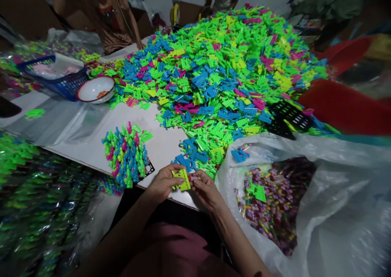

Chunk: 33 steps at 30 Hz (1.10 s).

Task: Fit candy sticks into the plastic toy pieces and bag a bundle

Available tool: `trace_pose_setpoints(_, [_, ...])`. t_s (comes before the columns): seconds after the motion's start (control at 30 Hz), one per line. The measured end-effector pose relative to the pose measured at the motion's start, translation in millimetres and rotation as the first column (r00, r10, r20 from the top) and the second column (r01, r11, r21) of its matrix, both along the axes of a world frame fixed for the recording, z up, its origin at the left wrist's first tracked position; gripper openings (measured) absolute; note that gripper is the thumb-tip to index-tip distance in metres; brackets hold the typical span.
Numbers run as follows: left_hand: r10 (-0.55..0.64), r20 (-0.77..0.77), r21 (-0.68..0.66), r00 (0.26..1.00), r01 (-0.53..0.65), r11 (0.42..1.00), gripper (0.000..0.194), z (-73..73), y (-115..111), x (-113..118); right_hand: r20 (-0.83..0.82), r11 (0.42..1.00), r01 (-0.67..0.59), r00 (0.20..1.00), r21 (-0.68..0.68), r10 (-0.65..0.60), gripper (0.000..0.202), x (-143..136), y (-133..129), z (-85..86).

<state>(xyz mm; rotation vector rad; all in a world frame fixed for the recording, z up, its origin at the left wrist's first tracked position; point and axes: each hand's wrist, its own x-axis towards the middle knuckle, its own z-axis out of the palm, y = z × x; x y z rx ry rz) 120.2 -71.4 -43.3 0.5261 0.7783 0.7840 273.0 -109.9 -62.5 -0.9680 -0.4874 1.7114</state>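
1. Yellow plastic piece (182,180), held between both hands at the surface's (165,140) near edge.
2. The left hand (163,183) pinches the piece between thumb and fingers.
3. The right hand (206,188) pinches a small reddish item (193,179) against the piece's side; its details are too small to tell.
4. Beyond the hands rises a big heap (226,65) of green, blue, pink and yellow pieces.
5. Left of the hands stands a multicoloured cluster (126,157).
6. To the right, an open plastic bag (332,191) holds small wrapped items (269,199).

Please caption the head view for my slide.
Left hand holding a yellow piece, right hand beside it, before a colorful heap.
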Motion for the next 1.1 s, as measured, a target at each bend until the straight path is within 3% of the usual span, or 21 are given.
trace_pose_setpoints(0.27, [-0.022,0.003,-0.029,1.0,0.022,0.999,0.043,-10.2,-1,4,0.027,0.999,-0.047,0.999,0.021,0.047,0.033,6,-8,-12.2])
trace_pose_setpoints(0.43, [-0.053,-0.117,0.039,0.992,0.058,0.998,0.04,-14.3,-2,0,0.128,0.995,-0.082,0.989,0.058,0.074,0.031,8,-9,-20.0])
trace_pose_setpoints(0.57, [-0.122,-0.112,0.073,0.986,0.13,0.989,0.038,-13.0,-5,-5,0.233,0.98,-0.176,0.961,0.093,0.151,0.032,11,-10,-12.6])
trace_pose_setpoints(0.67, [-0.122,-0.239,0.129,0.963,0.156,0.979,0.033,-7.8,-8,-9,0.37,0.958,-0.268,0.904,0.101,0.214,0.032,11,-10,-1.8])
trace_pose_setpoints(0.73, [-0.048,-0.406,0.206,0.913,0.142,0.968,0.027,-6.1,-12,-12,0.447,0.953,-0.29,0.867,0.088,0.223,0.031,7,-12,1.5])
trace_pose_setpoints(0.83, [0.075,-0.592,0.309,0.803,0.139,0.941,0.02,-10.9,-22,-15,0.533,0.945,-0.32,0.812,0.069,0.236,0.027,-2,-18,-2.8])
trace_pose_setpoints(0.93, [0.111,-0.648,0.319,0.754,0.136,0.938,0.018,-20.5,-30,-18,0.635,0.929,-0.362,0.737,0.083,0.231,0.023,-8,-25,-11.5])
trace_pose_setpoints(1.03, [0.129,-0.68,0.347,0.721,0.162,0.924,0.017,-21.9,-31,-19,0.777,0.885,-0.443,0.605,0.144,0.177,0.021,-3,-24,-11.6])
trace_pose_setpoints(1.1, [0.161,-0.71,0.406,0.685,0.212,0.889,0.017,-12.1,-26,-18,0.881,0.808,-0.549,0.465,0.212,0.084,0.021,4,-16,-3.3])
